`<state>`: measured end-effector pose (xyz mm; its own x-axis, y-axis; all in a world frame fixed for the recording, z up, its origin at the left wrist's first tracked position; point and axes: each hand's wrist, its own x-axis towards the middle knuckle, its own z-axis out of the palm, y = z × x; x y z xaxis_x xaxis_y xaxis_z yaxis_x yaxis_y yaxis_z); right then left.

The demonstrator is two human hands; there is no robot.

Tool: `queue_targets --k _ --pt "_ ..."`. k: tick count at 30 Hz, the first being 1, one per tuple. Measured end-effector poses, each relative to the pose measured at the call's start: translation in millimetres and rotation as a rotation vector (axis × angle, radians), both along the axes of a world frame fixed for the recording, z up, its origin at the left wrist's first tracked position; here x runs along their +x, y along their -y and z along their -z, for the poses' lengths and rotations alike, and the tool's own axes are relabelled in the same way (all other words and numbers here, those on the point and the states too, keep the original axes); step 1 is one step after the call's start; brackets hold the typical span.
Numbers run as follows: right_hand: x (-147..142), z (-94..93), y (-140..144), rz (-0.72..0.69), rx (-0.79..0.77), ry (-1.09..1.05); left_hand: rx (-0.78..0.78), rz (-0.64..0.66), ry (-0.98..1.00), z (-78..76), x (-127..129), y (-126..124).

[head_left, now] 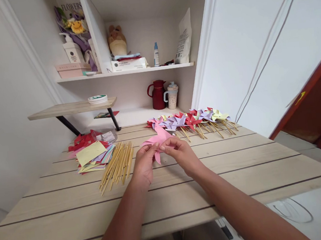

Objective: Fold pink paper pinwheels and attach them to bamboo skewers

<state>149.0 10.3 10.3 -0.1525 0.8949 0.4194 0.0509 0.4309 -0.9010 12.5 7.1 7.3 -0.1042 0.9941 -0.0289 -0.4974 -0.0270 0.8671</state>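
Observation:
Both my hands hold a pink paper pinwheel above the middle of the table. My left hand pinches it near its centre from the left. From the right, my right hand grips it with thumb and fingers close to the left thumb. One pink blade points up and away, and another hangs below the fingertips. The fingers hide part of its centre. To the left of my left hand lies a loose bundle of thin wooden sticks. Behind it sits a stack of coloured paper sheets, a yellow one on top.
Finished pinwheels on sticks lie in a row at the back right. A small raised shelf stands at the back left. A dark red jug and a speckled cup stand in the cabinet behind.

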Motion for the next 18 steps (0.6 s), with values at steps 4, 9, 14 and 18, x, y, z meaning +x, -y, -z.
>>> queue_targets --k 4,9,14,18 --pt "-0.6 0.6 -0.3 -0.018 -0.011 -0.028 -0.014 0.023 -0.026 2.6 -0.2 -0.7" --pt "-0.9 2.0 -1.4 0.043 0.042 -0.038 -0.010 0.042 -0.048 3.5 -0.2 -0.4" --pt "2.2 1.6 -2.8 0.153 0.108 -0.137 -0.020 0.021 -0.058 3.0 -0.9 0.5" --pt "6.3 -2.0 -0.9 0.182 0.110 -0.232 0.000 -0.011 -0.072 5.5 -1.6 -1.2"
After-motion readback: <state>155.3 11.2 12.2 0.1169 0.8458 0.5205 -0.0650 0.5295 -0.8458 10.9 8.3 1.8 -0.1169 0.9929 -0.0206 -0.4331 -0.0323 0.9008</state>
